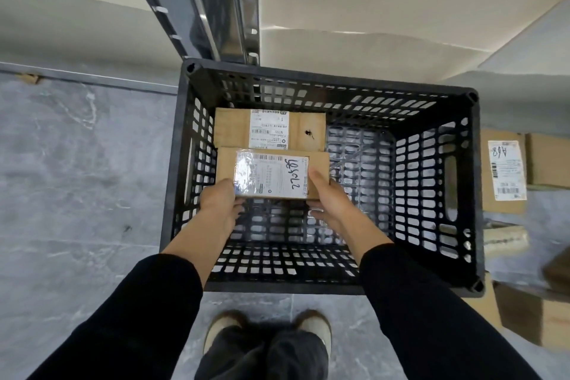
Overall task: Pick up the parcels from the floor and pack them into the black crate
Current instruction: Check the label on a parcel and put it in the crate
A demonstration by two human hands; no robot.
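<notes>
Left hand and right hand grip a brown cardboard parcel by its near corners, one hand to each side, the right thumb lying on top and fingers of both hands curled beneath. They hold the parcel level inside the left half of the black crate, white shipping label up and marked with black handwriting. A second parcel, also labelled, lies flat in the crate's far left corner; the held parcel's far edge overlaps it from this angle, and whether the two touch cannot be told. The right half of the crate's slotted bottom is bare. The crate stands on a grey marbled floor against the foot of a dark metal shelf post. On the floor to the right of the crate lie more cardboard boxes, among them a labelled box just beside the crate wall and a plain box nearer the camera. Black sleeves cover both forearms, and two light shoes show at the near edge.
</notes>
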